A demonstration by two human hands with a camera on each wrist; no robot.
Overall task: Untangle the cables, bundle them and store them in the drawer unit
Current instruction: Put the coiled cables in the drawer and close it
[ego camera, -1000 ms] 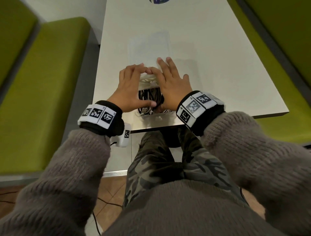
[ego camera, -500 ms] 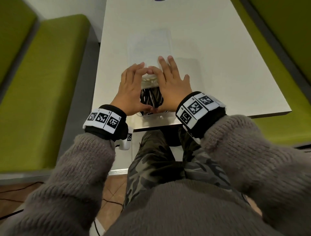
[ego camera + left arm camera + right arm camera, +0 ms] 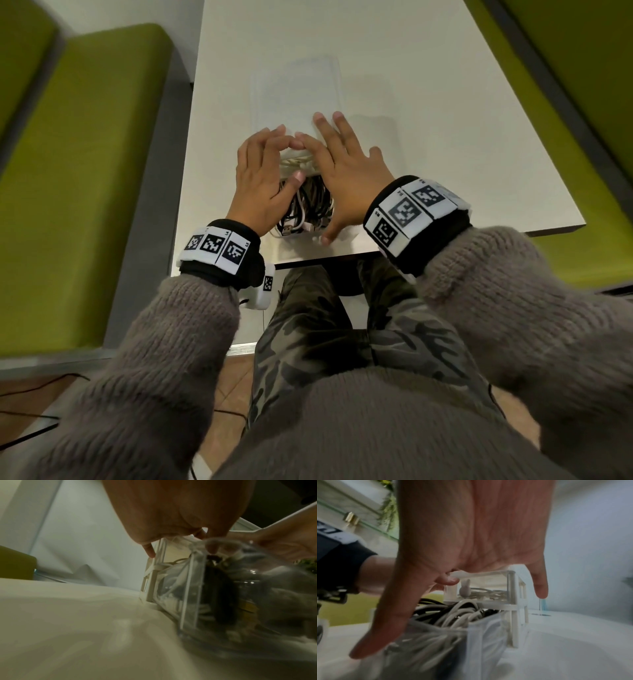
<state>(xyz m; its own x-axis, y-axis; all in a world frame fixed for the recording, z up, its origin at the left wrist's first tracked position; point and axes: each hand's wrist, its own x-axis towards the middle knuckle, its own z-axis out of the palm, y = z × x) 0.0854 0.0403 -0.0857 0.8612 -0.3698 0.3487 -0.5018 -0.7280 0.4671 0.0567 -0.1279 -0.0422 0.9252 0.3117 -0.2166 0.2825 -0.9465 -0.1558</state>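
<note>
**Clear plastic drawer of cables sits pulled out between two flat hands**

Clear plastic forms the open drawer [image 3: 339,236] at the near edge of the white table [image 3: 445,102], straight ahead at 12 o'clock from the person's camouflage trousers [image 3: 308,325]. Its front wall stands just inside the table's edge. Black and white cables [image 3: 308,209] fill it in a loose heap, rising to its rim in the right wrist view.

At 11 o'clock, the left hand [image 3: 263,181] lies with fingers straight over the left side of the drawer, thumb pointing in over the cables. At 1 o'clock, the right hand [image 3: 346,171] lies the same way on the right side, its thumb reaching down to the front wall of the drawer. Neither hand is curled round anything; both are flat and spread. Their forefinger tips meet above the front of the drawer unit [image 3: 298,92], and the other fingertips rest on its top.

Beyond the hands, the drawer unit stands as a pale, translucent frame on the table, the drawer sticking out of it toward the person. More white cable lies coiled inside the frame's upper level [image 3: 486,592].

Green upholstered benches flank the table, one at 9 o'clock [image 3: 85,171] and one at 3 o'clock [image 3: 582,85]. Both wrists carry black bands with printed square markers.
</note>
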